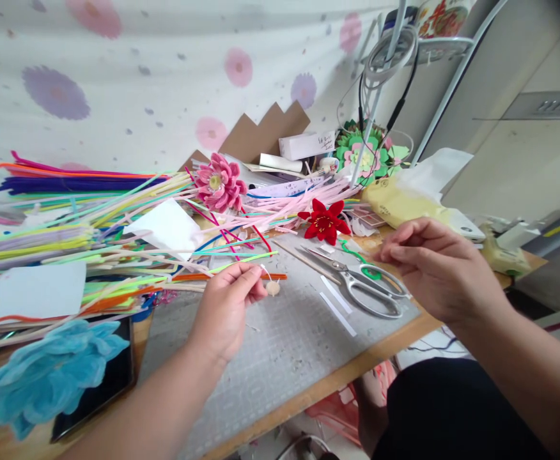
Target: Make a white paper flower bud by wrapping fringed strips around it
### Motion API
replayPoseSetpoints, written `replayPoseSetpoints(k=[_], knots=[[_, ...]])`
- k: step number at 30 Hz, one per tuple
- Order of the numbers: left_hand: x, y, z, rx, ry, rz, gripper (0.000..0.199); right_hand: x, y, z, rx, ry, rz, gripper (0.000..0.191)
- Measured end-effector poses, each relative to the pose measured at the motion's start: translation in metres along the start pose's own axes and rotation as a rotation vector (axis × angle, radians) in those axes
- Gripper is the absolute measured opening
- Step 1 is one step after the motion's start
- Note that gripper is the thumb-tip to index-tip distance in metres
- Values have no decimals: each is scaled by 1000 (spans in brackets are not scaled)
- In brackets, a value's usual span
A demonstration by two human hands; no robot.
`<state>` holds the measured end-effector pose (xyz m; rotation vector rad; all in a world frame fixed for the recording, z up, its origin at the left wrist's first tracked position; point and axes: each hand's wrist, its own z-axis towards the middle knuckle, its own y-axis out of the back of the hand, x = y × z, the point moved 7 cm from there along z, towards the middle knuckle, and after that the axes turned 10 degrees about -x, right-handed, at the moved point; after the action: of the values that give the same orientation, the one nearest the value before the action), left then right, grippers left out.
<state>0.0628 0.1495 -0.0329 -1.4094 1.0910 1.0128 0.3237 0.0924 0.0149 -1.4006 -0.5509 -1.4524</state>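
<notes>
Over the grey cutting mat [265,358], my left hand [229,303] pinches a thin white strand, with a small round beige piece [273,288] at its end. My right hand [436,268] is raised at the right, thumb and fingers pressed together; anything between them is too small to make out. Below it lies a large pair of silver scissors [357,281], blades pointing to the left. Two narrow white strips [338,313] rest beside the scissors. A curl of green pipe cleaner [370,271] is at the scissor handles. A red pipe-cleaner flower [325,221] stands behind them.
Bundles of coloured pipe cleaners [69,236] cover the left and back. A pink flower [220,183] rises among them. At front left, a blue flower [45,377] overlaps a dark tablet-like slab [110,377]. A yellow plastic packet [399,201] lies at back right.
</notes>
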Motion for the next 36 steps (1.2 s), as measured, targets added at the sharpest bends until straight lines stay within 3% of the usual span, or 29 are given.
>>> replayPoseSetpoints(k=[5,9,14,22,24,26,30,36], knots=[[2,-5,-3,38,2,-1,14,-1,-3,-14,95,29,-56,12],[1,-8,-5,72,-24,6,11,-8,-22,-26,253,66,-133,2],[2,-7,-6,80,-63,76,12,-13,-50,-31,351,79,-253,7],[-25,-7,-23,98,-392,324,6,-20,-84,-39,465,39,-150,21],[-34,-9,-31,111,-503,397,6,-19,-92,-43,507,110,-218,15],[-41,-11,-39,119,-623,466,6,-12,-100,-47,529,281,-294,8],[-52,-12,-50,96,-823,559,10,0,-110,-53,480,577,-364,9],[-55,-16,-54,144,-907,586,13,0,-111,-51,450,598,-362,3]])
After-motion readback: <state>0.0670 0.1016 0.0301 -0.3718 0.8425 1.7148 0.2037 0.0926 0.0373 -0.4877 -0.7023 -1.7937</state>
